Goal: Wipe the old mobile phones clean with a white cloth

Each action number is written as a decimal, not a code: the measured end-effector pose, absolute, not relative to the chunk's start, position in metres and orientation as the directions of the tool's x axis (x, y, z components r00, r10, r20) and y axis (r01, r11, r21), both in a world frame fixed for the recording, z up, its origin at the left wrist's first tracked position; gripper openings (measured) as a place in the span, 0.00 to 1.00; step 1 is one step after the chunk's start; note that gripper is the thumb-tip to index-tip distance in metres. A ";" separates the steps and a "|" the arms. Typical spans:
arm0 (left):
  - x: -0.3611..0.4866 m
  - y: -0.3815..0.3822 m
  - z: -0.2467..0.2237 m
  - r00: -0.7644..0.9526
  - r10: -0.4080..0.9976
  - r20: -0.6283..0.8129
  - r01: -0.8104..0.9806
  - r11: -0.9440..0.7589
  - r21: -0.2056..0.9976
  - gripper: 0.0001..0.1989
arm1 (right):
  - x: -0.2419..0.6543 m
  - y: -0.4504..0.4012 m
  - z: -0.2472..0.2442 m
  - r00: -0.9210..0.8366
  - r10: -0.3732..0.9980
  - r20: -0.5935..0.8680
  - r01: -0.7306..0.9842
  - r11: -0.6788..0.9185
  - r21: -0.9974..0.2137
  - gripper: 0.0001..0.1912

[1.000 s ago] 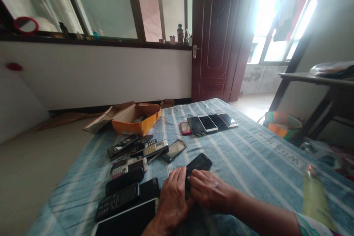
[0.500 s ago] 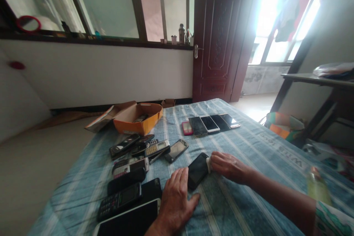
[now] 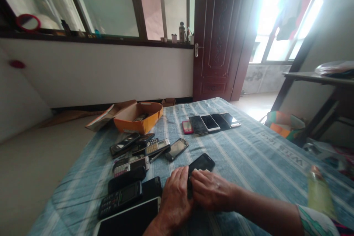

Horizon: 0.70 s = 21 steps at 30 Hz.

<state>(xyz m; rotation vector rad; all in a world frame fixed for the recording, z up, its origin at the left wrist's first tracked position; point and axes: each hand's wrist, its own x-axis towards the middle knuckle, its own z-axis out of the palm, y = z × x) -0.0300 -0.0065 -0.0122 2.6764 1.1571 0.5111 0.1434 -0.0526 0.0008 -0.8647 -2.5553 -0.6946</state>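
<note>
A black smartphone (image 3: 202, 162) lies face up on the bed, its lower part covered by my hands. My left hand (image 3: 177, 193) grips the phone along its left edge, thumb near the bottom. Over the lower screen, my right hand (image 3: 210, 190) is closed on a small white wipe (image 3: 199, 170), of which only a bit shows between the fingers. Just left of my left hand are a large white-framed phone (image 3: 132, 219) and a black keypad phone (image 3: 121, 199). A grey touchscreen phone (image 3: 177, 149) rests beyond my hands.
Several old phones (image 3: 129, 167) are heaped at left, by an open orange box (image 3: 138, 121). A row of smartphones (image 3: 210, 123) and a pink-edged device (image 3: 187, 127) lie farther back on the striped bedsheet (image 3: 249, 158). A bottle of yellowish liquid (image 3: 319, 191) stands at right.
My right hand has moved left with the wipe, from the phone's right edge onto its lower screen. The phone has turned slightly, and my left hand stays at its left edge.
</note>
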 end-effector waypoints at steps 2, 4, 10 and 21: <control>-0.030 -0.005 -0.014 0.648 0.718 0.252 0.661 -0.696 0.281 0.34 | 0.137 -0.054 0.000 -0.727 0.480 0.490 0.659 0.690 0.301 0.14; -0.030 -0.005 -0.015 0.650 0.712 0.265 0.657 -0.702 0.275 0.35 | 0.135 -0.054 -0.001 -0.710 0.499 0.496 0.671 0.692 0.264 0.14; -0.028 -0.008 -0.013 0.624 0.739 0.255 0.670 -0.674 0.312 0.34 | 0.157 -0.057 0.003 -0.689 0.566 0.452 0.701 0.678 0.221 0.13; -0.027 -0.012 -0.006 0.590 0.778 0.216 0.694 -0.626 0.356 0.31 | 0.201 -0.053 0.008 -0.669 0.575 0.470 0.738 0.591 0.327 0.11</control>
